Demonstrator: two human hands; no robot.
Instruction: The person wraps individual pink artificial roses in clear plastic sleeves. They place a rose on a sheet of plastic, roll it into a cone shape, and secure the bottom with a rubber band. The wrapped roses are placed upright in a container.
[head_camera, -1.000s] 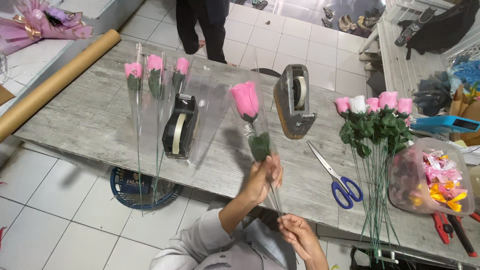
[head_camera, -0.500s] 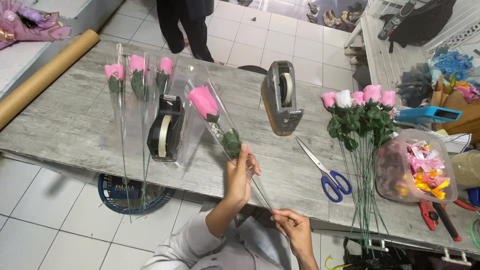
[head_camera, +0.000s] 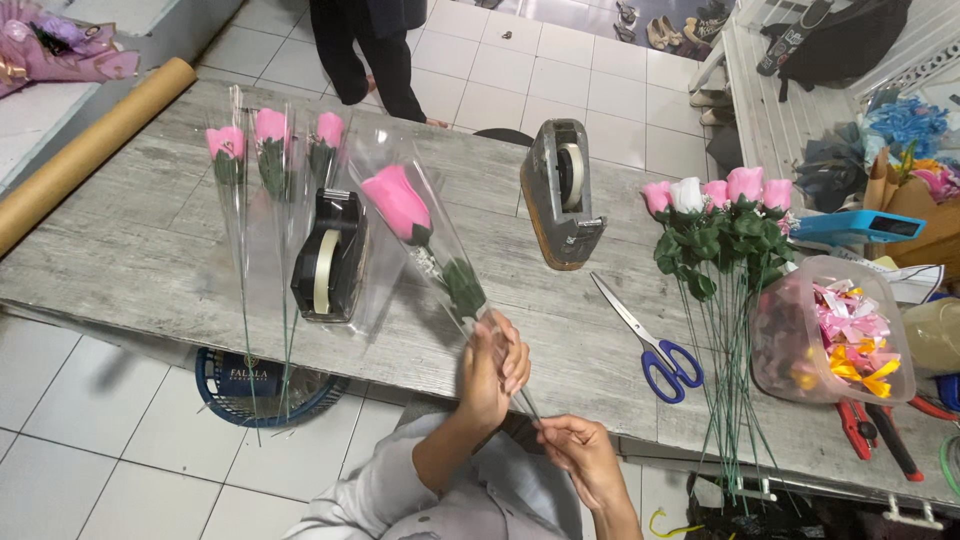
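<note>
The left hand (head_camera: 492, 368) is closed around the lower part of a pink rose (head_camera: 398, 203) that sits inside a clear plastic sleeve (head_camera: 425, 240). The right hand (head_camera: 580, 450) pinches the thin end of the stem between thumb and fingers, just at 5 o'clock from the left hand, near the table's front edge.

Compared with one second ago, the rose has changed its direction. Then it stood almost upright in front of the person; now it leans flat toward 10 o'clock, and its bloom hangs over the black tape dispenser (head_camera: 328, 257). I judge from this that the wrapped flower is being turned and lowered toward the table (head_camera: 150, 250), on the side where three other sleeved roses (head_camera: 270, 145) already lie at 10 o'clock.

The grey tape dispenser (head_camera: 560, 195) stands at 1 o'clock from the hands, well apart. The blue-handled scissors (head_camera: 655, 345) lie at 3 o'clock, and beyond them a bunch of unwrapped roses (head_camera: 715, 220) lies beside a clear tub of ribbon bows (head_camera: 835, 340). The legs of another person (head_camera: 365, 45) are visible at 12 o'clock behind the table.
</note>
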